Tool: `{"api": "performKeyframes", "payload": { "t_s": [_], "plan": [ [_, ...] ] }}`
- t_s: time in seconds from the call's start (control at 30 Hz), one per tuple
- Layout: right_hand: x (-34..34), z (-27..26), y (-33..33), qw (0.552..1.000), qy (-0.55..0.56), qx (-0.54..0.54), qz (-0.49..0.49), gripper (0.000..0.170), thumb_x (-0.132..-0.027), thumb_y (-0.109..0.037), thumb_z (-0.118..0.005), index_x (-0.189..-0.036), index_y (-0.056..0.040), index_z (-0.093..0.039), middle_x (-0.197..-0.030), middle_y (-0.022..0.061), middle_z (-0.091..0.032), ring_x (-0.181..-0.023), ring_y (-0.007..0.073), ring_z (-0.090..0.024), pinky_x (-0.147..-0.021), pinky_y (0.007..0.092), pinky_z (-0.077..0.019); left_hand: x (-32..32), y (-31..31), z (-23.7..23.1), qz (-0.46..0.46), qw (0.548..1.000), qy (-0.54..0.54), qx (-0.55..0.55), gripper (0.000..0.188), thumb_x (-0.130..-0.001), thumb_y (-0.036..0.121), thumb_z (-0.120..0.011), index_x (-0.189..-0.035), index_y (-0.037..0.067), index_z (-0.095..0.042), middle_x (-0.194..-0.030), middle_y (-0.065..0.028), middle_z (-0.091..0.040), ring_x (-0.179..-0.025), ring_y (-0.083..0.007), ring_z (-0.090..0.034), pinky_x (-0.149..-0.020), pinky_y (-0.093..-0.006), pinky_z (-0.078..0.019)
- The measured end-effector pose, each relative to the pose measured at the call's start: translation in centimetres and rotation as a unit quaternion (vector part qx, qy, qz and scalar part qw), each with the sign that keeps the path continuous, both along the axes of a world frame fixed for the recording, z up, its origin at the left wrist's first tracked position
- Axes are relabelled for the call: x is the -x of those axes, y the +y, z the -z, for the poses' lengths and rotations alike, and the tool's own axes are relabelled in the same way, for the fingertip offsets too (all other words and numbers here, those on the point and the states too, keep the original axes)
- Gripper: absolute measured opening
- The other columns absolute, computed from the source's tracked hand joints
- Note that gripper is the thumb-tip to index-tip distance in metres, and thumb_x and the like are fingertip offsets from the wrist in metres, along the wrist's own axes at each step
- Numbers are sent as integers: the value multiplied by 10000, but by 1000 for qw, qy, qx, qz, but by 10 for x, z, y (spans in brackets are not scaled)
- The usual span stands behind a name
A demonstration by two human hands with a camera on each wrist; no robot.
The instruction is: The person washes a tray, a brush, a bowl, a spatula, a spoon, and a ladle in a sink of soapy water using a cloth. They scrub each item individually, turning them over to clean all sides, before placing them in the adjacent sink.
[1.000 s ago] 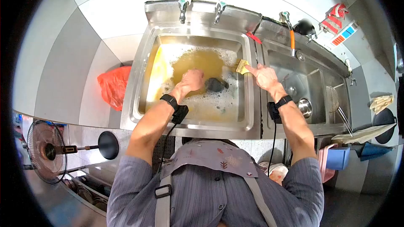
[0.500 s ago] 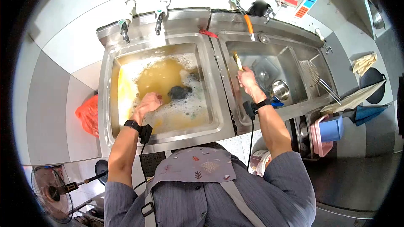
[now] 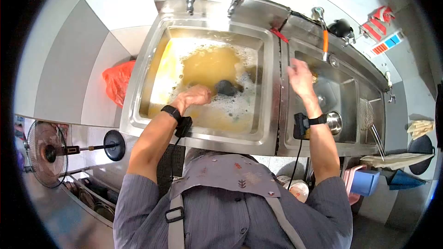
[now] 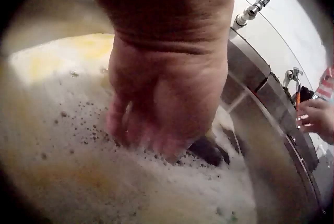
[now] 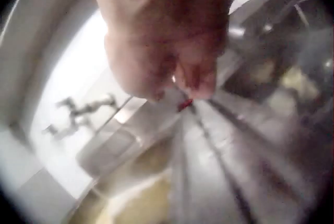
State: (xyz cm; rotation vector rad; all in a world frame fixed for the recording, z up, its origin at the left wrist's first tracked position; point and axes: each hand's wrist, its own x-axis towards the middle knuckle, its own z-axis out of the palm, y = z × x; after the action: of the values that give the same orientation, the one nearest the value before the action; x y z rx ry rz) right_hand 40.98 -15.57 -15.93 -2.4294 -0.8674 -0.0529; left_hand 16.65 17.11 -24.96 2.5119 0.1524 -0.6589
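Note:
My left hand (image 3: 196, 96) reaches into the left sink basin (image 3: 265, 110), its fingers lowered to the cloudy, foamy water (image 3: 210, 67). In the left wrist view its fingertips dip into the foam, and I cannot tell whether they grip anything below. Just beyond them a dark rounded thing (image 3: 226, 87) shows partly above the water. Over the left side of the right basin (image 3: 348, 87), my right hand (image 3: 301, 76) hangs with nothing visible in it, blurred in its wrist view. A small yellow thing (image 3: 314, 78) lies in that basin, partly behind the hand.
A round metal bowl (image 3: 333, 123) sits in the right basin, with a wire strainer (image 3: 367, 115) farther right. Two taps (image 3: 190, 0) and an orange-ended hose (image 3: 325, 44) stand along the back. A red plastic bag (image 3: 119, 83) is left of the sink.
My right hand has carried the flat yellow thing from the left basin's edge to the right basin, let it go and come back leftward. My left hand stays in the left basin.

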Motion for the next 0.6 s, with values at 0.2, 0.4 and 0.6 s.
{"api": "performKeyframes", "payload": {
  "t_s": [0.2,0.4,0.6],
  "plan": [
    [103,63,152,955,97,212,-183,652,-957,-364,-647,-1441,40,-479,-1409,322,-528,-1269,440,-568,-1056,489,-479,0,56,27,-8,993,-105,-56,319,-942,253,-619,-1113,8,-728,-1150,-224,-718,-1050,-378,-687,-949,-463,-533],
    [147,114,195,879,182,419,-137,779,-963,-338,-637,-1544,67,-313,-1491,419,-380,-1331,467,-520,-1076,494,-474,1,93,55,-24,987,-45,-151,403,-921,226,-648,-1245,-12,-653,-1138,-272,-716,-1047,-421,-708,-880,-475,-584],
    [159,156,211,870,158,417,-211,699,-907,-186,-640,-1503,62,-371,-1247,376,-612,-1196,491,-596,-982,529,-522,-17,102,72,-8,1000,13,2,228,-839,154,-601,-898,-8,-750,-902,-250,-743,-849,-401,-740,-744,-482,-593]
  ]
}}
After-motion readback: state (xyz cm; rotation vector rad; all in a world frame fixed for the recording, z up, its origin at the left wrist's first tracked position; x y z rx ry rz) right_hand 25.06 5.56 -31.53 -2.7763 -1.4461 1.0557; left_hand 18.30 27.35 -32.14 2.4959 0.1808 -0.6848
